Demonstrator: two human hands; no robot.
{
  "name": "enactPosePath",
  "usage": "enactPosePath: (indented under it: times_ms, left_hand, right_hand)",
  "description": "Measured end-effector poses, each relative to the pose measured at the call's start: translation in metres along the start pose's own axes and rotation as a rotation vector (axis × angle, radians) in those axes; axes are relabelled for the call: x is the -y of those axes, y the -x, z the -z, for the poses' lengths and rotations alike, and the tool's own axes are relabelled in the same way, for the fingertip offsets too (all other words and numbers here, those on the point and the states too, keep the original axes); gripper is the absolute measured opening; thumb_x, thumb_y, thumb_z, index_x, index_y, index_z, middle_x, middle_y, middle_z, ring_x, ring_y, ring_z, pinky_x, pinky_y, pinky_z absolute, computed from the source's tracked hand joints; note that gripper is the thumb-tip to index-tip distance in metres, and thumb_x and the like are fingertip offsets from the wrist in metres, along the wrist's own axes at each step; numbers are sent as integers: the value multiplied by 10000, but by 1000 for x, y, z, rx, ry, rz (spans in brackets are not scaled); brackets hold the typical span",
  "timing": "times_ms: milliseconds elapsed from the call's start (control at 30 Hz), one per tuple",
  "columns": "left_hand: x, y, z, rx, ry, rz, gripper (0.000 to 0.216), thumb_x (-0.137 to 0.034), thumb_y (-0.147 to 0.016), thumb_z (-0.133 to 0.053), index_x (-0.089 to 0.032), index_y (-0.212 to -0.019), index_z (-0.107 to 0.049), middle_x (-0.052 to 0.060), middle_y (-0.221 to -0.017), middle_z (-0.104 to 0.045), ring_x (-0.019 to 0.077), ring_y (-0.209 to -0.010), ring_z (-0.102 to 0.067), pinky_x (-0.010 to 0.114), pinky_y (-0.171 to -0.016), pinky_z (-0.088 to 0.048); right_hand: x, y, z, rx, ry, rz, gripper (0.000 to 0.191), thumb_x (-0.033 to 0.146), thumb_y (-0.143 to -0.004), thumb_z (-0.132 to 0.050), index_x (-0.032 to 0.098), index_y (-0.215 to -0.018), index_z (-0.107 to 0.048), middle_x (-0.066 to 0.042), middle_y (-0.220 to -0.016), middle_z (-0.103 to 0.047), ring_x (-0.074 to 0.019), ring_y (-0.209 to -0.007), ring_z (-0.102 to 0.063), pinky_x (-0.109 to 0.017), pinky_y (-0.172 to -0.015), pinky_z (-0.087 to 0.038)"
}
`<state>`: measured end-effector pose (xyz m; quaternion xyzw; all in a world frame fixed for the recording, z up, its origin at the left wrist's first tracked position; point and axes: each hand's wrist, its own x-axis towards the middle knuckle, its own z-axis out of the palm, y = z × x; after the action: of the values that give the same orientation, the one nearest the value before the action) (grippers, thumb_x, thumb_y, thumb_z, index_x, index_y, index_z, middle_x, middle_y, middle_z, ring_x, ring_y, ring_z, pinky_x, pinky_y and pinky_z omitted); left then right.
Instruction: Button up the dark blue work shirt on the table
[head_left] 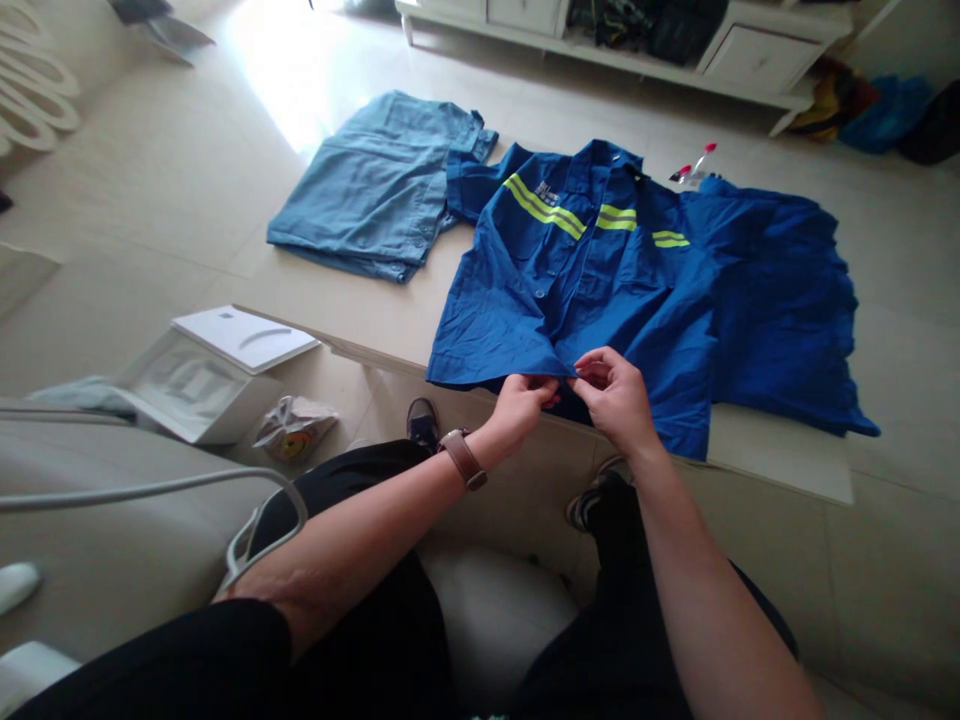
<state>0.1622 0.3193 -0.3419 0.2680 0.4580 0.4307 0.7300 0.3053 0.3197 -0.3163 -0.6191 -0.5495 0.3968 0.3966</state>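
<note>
Blue work shirt: in the head view, the short-sleeved shirt [510,270] lies front up, collar away from the wearer, yellow-green striped bands across its chest, its hem hanging over the table's near edge.
Left hand: the left hand [523,408], below a brown-strapped watch [465,460], pinches the hem between thumb and curled fingers.
Right hand: the right hand [616,398] grasps the hem just beside it, thumb and forefinger meeting at the cloth near the front opening.
White box: on the floor at the left, a box [244,335] has a grey curve printed on its white panel; pale shapes show inside, too blurred to name.
Plastic bag: next to the box, a crumpled bag [296,428] with a printed patch; its contents cannot be told.
Cabinet: a white cabinet [757,60] on legs, dark objects crowding its open bay.
Red-capped bottles: clear bottles [701,172], partly hidden behind the clothes.
Table: a low pale table [337,305] also bears a folded grey-blue garment [367,190] left of the shirt and a darker blue garment [784,310] right of it.
Floor: glossy pale tiles [150,215], glaring white near the top.
</note>
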Motion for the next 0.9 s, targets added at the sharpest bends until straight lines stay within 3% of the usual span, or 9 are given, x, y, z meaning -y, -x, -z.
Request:
enactPosePath:
  times_ms: [200,367,567,700,833,900]
  left_hand:
    - [0,-3,-1,30,-50,-4,66,-152,-769,-670,-109,-815,-650,19,-735,-630,95,-640,-551,250,-663,-428]
    - [-1,-4,-1,-2,-30,23,91,-164,-708,-681,-107,-777,-661,37,-756,-655,109,-659,-581,244,-656,-430]
    - [1,7,-2,-112,217,249,99,-169,-617,-559,-113,-666,-624,56,-700,-640,142,-658,-604,258,-638,-450]
    - [8,17,-3,-183,311,257,114,-240,-662,-613,-148,-726,-595,38,-759,-651,158,-697,-614,269,-610,-460]
    - [15,15,-2,-309,257,246,217,-168,-712,-726,-163,-774,-518,34,-746,-654,162,-699,-635,300,-682,-514]
    - [18,13,-2,-343,237,255,227,-111,-745,-712,-167,-780,-495,38,-748,-660,158,-675,-635,308,-690,-523]
  right_hand:
    - [3,2,-1,-44,13,-8,197,279,-749,-663,227,-896,-542,0,-833,-647,-126,-616,-591,-227,-539,-417]
    - [4,3,0,-39,214,76,213,227,-754,-632,228,-965,-600,-8,-817,-673,-159,-675,-640,-251,-604,-467]
    - [8,8,0,111,504,191,243,135,-767,-613,252,-972,-671,0,-817,-719,-183,-734,-675,-278,-684,-470]
    - [6,9,2,280,529,190,267,105,-762,-628,253,-976,-689,11,-804,-719,-179,-745,-674,-271,-678,-461]
    - [2,5,7,357,386,95,196,291,-829,-708,238,-1017,-696,-4,-840,-730,-177,-761,-676,-266,-678,-489]
    - [-3,3,9,331,367,49,241,385,-909,-640,228,-1085,-692,-27,-901,-734,-183,-802,-678,-278,-714,-505]
